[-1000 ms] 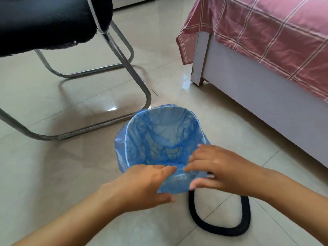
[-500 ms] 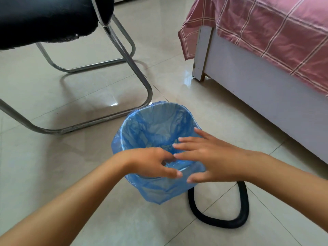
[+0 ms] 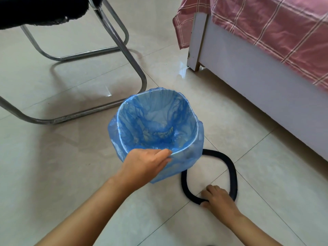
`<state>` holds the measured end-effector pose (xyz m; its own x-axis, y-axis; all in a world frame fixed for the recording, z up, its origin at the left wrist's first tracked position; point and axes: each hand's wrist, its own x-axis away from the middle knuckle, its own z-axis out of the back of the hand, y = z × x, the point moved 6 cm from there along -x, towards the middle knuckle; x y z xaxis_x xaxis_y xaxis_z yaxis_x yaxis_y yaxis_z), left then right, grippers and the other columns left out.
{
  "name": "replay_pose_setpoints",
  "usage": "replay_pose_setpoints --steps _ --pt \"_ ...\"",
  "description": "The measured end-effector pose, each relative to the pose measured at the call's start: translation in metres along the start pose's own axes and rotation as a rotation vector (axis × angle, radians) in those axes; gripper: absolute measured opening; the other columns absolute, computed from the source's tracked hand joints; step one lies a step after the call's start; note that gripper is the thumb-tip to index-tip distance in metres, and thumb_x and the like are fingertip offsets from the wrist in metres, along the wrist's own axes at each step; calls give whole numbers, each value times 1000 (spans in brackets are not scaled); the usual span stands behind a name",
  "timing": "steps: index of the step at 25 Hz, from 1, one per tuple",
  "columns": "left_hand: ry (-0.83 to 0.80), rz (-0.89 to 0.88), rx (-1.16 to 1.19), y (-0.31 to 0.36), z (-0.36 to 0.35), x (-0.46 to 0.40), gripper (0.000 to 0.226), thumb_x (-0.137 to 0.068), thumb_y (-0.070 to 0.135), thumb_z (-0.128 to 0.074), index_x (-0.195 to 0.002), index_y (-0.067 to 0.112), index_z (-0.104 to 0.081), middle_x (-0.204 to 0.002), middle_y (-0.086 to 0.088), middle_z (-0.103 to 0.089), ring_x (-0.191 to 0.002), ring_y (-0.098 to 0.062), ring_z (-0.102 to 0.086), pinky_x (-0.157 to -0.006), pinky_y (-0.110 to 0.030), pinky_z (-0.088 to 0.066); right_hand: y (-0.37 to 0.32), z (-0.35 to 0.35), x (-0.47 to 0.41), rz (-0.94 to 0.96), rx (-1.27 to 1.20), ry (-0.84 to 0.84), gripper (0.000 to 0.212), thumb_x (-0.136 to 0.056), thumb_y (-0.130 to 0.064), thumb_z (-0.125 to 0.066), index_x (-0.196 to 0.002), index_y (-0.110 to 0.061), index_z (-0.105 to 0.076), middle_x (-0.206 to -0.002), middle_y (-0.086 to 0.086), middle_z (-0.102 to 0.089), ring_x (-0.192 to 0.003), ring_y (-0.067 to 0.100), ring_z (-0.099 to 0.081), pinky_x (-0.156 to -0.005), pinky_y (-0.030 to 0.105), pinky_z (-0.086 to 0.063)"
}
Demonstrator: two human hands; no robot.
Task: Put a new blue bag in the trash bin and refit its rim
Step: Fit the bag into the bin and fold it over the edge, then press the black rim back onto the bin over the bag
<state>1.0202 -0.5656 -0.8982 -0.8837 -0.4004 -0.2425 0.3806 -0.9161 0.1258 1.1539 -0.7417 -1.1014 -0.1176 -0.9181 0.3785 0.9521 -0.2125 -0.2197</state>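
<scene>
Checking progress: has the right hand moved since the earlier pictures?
Yes. The right hand left the bag's near edge for the black rim on the floor.

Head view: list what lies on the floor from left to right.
Chair frame → blue-bagged bin with the left hand at its near edge → black rim, right hand on it → bed.

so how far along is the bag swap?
Done: the thin blue plastic bag lines the bin, its top folded over the edge. In hand: the left hand pinches the bag at the near edge, while the right hand closes on the black ring-shaped rim lying on the tiled floor. Left: lift the rim and press it onto the bin.
</scene>
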Motion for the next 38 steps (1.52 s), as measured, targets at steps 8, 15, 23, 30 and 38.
replay_pose_setpoints --steps 8,15,23,30,38 --pt "-73 -77 138 -4 4 0 18 -86 40 -40 -89 29 -54 -67 10 -71 -58 -13 -68 -37 -23 -47 25 31 23 -96 -261 309 33 -54 -5 -87 -80 -15 -70 -72 -3 -66 -66 18 -62 -56 15 -39" --pt "-121 -54 114 -2 8 3 48 -86 59 -31 -115 28 -54 -94 5 -71 -85 -18 -69 -72 -33 -57 54 195 54 -413 -868 781 10 -91 -13 -55 -100 -16 -58 -98 11 -62 -88 25 -59 -61 6 -42" --pt "272 680 798 -78 61 13 53 -92 48 -32 -137 21 -38 -135 5 -46 -124 -3 -40 -108 -23 -28 -113 267 12 513 -141 647 19 -90 -16 -46 -98 -4 -59 -92 8 -59 -85 21 -49 -81 25 -41" --pt "85 709 688 -66 36 7 52 -94 22 -46 -142 21 -25 -126 9 -38 -118 -4 -37 -93 -15 -23 -135 233 -14 593 31 555 32 -92 -30 -47 -104 -5 -63 -93 9 -65 -82 21 -55 -73 31 -53" --pt "81 739 349 -76 31 -4 37 -84 7 -44 -121 4 -42 -120 -13 -53 -111 -31 -50 -93 -42 -43 -56 255 -64 -170 -484 500 48 -96 -32 -38 -137 -8 -33 -143 8 -37 -134 26 -32 -112 37 -31"
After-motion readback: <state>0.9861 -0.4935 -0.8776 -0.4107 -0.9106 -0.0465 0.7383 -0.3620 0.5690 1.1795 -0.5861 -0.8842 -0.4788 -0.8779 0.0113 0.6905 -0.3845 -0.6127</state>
